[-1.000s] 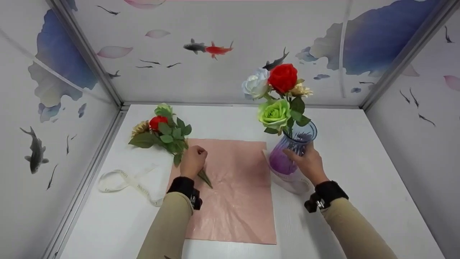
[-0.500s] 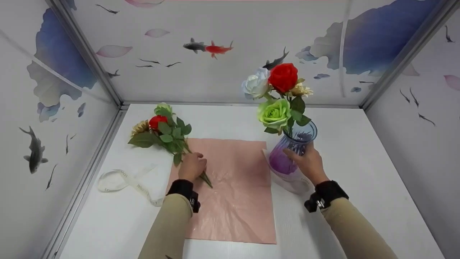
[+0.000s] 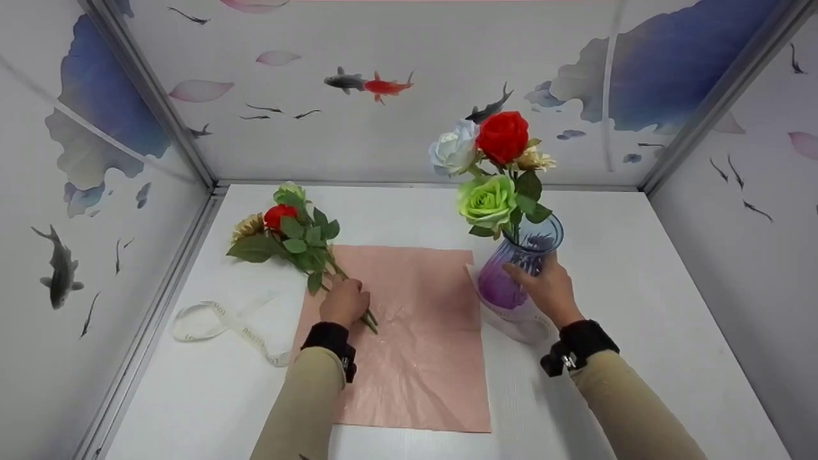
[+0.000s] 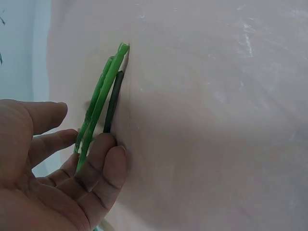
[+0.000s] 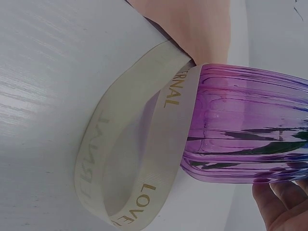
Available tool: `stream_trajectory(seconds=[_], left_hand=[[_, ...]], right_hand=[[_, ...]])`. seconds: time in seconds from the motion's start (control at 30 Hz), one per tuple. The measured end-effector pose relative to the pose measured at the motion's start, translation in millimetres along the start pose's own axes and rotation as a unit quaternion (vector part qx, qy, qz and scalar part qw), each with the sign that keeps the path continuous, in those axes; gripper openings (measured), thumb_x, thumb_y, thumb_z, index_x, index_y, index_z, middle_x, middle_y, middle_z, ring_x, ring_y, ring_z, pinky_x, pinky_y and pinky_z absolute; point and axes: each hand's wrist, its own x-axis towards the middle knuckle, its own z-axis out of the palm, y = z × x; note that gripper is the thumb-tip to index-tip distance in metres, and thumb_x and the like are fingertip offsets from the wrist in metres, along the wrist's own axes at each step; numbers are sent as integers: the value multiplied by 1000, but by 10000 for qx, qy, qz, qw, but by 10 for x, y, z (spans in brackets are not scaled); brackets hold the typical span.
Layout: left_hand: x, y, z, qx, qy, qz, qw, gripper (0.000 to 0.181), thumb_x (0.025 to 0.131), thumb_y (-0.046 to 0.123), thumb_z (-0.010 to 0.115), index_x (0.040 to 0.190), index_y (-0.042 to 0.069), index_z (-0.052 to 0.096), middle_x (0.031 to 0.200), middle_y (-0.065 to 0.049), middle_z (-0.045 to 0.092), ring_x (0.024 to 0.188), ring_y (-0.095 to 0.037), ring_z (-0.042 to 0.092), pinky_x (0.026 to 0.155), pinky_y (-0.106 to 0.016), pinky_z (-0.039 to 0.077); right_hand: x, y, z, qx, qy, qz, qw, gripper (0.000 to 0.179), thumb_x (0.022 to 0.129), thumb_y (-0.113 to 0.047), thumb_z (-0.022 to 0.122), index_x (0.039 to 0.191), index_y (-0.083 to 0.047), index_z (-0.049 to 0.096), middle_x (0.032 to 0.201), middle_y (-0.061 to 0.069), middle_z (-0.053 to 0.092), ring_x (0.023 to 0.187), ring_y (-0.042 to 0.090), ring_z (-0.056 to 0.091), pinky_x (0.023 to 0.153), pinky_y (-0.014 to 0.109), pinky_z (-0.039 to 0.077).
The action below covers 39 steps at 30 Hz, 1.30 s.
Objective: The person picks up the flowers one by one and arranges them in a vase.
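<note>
In the head view my left hand (image 3: 345,301) is over the stems of a small bunch of flowers (image 3: 280,218), with a red bloom, a green one, a yellow one and leaves. The left wrist view shows my fingers curled around green stems (image 4: 100,98), whose cut ends stick out past the fingertips over pink paper. My right hand (image 3: 553,295) grips a glass vase (image 3: 501,281), purple below and blue at the rim. Standing in it are a red rose (image 3: 503,137), a green rose (image 3: 489,202), a white rose (image 3: 454,148) and a yellow flower.
A pink sheet of wrapping paper (image 3: 415,358) lies flat between my arms. On the left is a loosely looped white ribbon (image 3: 252,338). Another lettered ribbon (image 5: 166,144) curls against the base of the vase. Printed walls (image 3: 409,153) enclose the white table.
My left hand has lowered slightly along the stems, and its fingers have moved around them. The right hand and the vase stay where they were.
</note>
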Motion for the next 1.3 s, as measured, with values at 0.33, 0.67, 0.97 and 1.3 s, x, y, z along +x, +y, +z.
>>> stream_trajectory(seconds=[0.33,0.67,0.97,1.3], left_hand=[[13,-57,78,328,298,169,9989,20,96,14,67,113,3,65,120,-23,61,89,-34,65,78,-50,53],[75,-131,111,-357,1009,-122,9942,26,105,14,55,126,1,57,136,-28,41,77,-34,64,69,-49,53],[135,-239,-112,-1425,1549,-344,9770,46,103,15,54,146,-1,48,147,-25,28,95,-42,65,81,-50,54],[162,-376,-207,-1390,904,-431,9852,52,104,16,49,154,4,42,157,-24,22,122,-47,56,99,-57,47]], right_hand=[[-12,-3,-7,76,21,-52,10000,104,87,-64,71,157,-7,20,154,32,41,141,48,42,117,59,32],[-8,2,2,30,14,-13,10000,104,87,-65,70,158,-8,19,153,32,42,141,49,43,116,60,33],[-11,4,-6,21,49,-31,10000,103,87,-64,71,157,-7,21,152,32,43,140,48,43,116,59,34],[-7,-8,-2,23,-78,69,9999,109,86,-67,70,159,-4,17,156,30,39,144,47,39,117,60,30]])
